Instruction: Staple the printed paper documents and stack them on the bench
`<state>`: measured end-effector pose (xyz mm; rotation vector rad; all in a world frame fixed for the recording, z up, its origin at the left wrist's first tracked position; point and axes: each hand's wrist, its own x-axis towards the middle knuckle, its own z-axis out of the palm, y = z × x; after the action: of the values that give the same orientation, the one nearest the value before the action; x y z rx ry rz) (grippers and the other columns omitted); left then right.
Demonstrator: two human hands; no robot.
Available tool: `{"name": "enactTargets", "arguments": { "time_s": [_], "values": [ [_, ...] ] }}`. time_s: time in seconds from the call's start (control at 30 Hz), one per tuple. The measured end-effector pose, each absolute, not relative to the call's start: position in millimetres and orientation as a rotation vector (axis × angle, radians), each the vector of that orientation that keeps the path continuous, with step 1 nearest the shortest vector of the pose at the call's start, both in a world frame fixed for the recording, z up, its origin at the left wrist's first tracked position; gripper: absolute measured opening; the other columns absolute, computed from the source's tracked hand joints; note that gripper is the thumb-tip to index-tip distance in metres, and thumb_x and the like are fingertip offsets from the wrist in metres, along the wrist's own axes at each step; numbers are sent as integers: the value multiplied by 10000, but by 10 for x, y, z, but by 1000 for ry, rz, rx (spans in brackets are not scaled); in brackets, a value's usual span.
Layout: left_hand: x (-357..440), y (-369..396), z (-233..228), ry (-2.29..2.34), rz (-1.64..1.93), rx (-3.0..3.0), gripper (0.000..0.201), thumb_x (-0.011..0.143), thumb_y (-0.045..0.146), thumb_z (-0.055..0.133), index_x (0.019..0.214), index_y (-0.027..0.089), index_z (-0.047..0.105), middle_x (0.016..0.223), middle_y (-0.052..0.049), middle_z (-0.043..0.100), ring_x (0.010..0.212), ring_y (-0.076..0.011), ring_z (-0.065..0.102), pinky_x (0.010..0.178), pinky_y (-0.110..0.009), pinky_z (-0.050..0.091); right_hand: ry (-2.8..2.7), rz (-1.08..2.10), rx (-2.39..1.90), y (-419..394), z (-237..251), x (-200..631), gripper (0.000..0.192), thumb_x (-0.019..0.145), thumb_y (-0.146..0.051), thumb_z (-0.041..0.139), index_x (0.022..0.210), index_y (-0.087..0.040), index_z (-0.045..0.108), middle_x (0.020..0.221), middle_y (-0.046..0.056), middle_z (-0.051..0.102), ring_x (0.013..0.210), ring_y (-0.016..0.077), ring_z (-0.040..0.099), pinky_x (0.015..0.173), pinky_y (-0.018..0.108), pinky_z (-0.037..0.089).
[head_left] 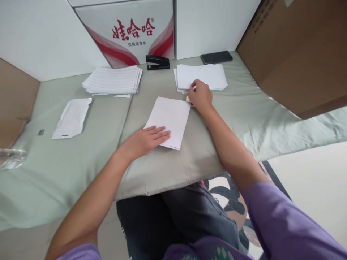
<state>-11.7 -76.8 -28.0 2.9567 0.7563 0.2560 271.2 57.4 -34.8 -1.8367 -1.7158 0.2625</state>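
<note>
A small stack of white paper sheets [170,115] lies at a slant in front of me, its lower edges slightly uneven. My left hand [148,140] rests flat on its lower left part, fingers stretched out. At the upper right corner of those sheets my right hand [201,95] is closed, fingers curled. A small object with a pale yellowish end [188,99] pokes out beside the right fingers, touching the paper's corner; most of it is hidden, so its kind is unclear. Just beyond that hand lies another pile of white paper [202,76].
A thicker paper pile [112,80] lies at the back left, near a black stapler [157,62]. A phone [216,57] is at the back right. A white pouch [72,118] and a clear bottle [12,158] lie left. Cardboard boxes [298,54] flank the cloth-covered surface.
</note>
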Motion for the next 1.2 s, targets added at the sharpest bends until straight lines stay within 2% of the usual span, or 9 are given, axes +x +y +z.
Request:
{"name": "enactTargets", "arguments": {
  "time_s": [0.33,1.0,1.2],
  "values": [
    [-111,-775,-284,764,242,2998,588,940,-14,397,1412,271,600,1440,-9,605,1392,-205,525,1165,-419,458,-1768,342,-1840,580,-300,2770,178,918,-305,489,942,-217,642,922,113,660,992,301,604,932,509,485],
    [-130,-755,-285,750,294,2989,621,914,-33,389,1389,293,621,1423,24,618,1370,-186,548,1147,-388,471,-1944,310,-1880,564,-261,2788,248,920,-294,496,979,-164,698,975,136,686,970,287,611,845,416,490],
    [-144,-746,-276,736,311,2992,624,902,-35,396,1389,281,622,1426,21,617,1358,-193,561,1141,-391,473,-2030,385,-1911,583,-249,2813,274,928,-268,461,1056,-209,696,1060,99,711,995,276,622,857,399,474]
  ]
}}
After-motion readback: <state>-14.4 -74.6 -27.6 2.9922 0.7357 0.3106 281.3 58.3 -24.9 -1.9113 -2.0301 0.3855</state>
